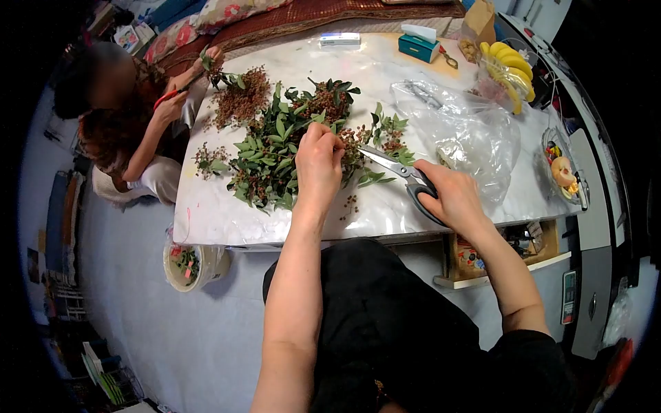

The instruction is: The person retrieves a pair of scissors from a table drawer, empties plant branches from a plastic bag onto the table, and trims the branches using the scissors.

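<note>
My left hand [319, 153] is closed at the right side of a heap of leafy branches [268, 151], its fingertips pinching a sprig with small brown berries [352, 138]. In my right hand [451, 196] are grey-handled scissors [403, 169], their blades pointing left at the berries beside my left hand. The blades look slightly apart at most. Cut leaves and berry clusters [394, 141] lie just beyond the scissors. A small berry sprig [350, 205] rests on the table below them. Behind the heap sits a pile of brown berries [241, 96].
Across the white table [213, 224], a person [124, 131] holds red-handled scissors [165, 98] and a sprig. A clear plastic bag [475, 144], bananas [509, 69], a tissue box [418, 48] and a fruit bowl [563, 168] are rightward. A bucket [186, 265] stands below; a drawer [506, 270] is open.
</note>
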{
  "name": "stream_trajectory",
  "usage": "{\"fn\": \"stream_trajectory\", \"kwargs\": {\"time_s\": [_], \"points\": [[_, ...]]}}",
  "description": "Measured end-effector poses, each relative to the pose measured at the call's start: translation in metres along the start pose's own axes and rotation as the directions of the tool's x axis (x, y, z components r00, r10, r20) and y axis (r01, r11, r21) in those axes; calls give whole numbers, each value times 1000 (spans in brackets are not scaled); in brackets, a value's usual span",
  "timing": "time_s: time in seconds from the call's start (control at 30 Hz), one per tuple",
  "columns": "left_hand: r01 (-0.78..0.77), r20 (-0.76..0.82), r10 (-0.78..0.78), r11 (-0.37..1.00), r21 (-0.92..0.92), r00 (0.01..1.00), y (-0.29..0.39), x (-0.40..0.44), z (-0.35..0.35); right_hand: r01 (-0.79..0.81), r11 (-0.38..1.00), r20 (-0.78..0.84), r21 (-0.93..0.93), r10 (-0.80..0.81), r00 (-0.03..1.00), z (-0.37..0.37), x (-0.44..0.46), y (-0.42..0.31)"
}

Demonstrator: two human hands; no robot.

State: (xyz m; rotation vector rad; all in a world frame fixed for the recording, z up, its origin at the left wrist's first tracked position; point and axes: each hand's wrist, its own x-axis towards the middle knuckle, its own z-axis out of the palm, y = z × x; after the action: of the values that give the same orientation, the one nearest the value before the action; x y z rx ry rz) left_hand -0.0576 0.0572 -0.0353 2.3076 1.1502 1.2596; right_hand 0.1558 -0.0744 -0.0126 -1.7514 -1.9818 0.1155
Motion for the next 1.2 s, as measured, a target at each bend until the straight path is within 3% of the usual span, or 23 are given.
{"fn": "stream_trajectory", "kwargs": {"time_s": [0.67, 0.93, 1.2], "points": [[-172, -4, 175, 975, 137, 985, 9, -3, 6, 38, 996, 54, -75, -34, 998, 2, 4, 2], [-283, -17, 296, 928, 242, 955, 8, -1, 9, -2, 1000, 92, 5, 1, 996, 0, 8, 6], [-266, -50, 293, 916, 299, 955, 11, 0, 6, -81, 982, 87, 171, 67, 994, 5, 6, 9]]}}
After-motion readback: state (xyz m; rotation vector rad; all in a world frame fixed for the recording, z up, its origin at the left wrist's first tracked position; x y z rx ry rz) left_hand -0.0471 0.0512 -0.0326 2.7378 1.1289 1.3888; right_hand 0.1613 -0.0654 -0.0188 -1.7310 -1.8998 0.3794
